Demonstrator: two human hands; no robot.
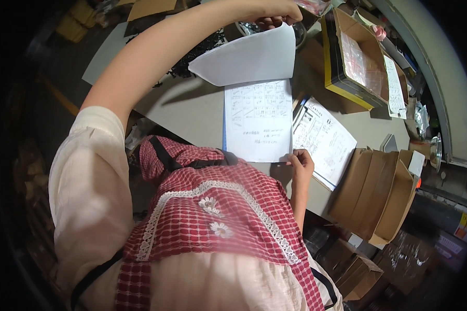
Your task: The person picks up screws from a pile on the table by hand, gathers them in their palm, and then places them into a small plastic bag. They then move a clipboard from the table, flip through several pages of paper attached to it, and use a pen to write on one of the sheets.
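Note:
A stack of printed papers (259,119) with small diagrams and text lies on a blue-edged backing in front of me. My left hand (281,13) reaches far across, closed on the edge of a lifted white sheet (246,58), which curls up over the upper part of the stack. At the stack's lower right corner, the fingers of my right hand (302,159) are pinched on the edge of the papers. Just right of that lies a second bundle of printed sheets (321,137). Part of a round bowl (300,35) shows behind the lifted sheet.
Many small black parts (194,54) are heaped on the table (174,116) beyond my left forearm. A black and yellow box (331,54) with clear plastic bags stands at the far right. Nearer, an open cardboard box (366,189) sits by the table's right edge.

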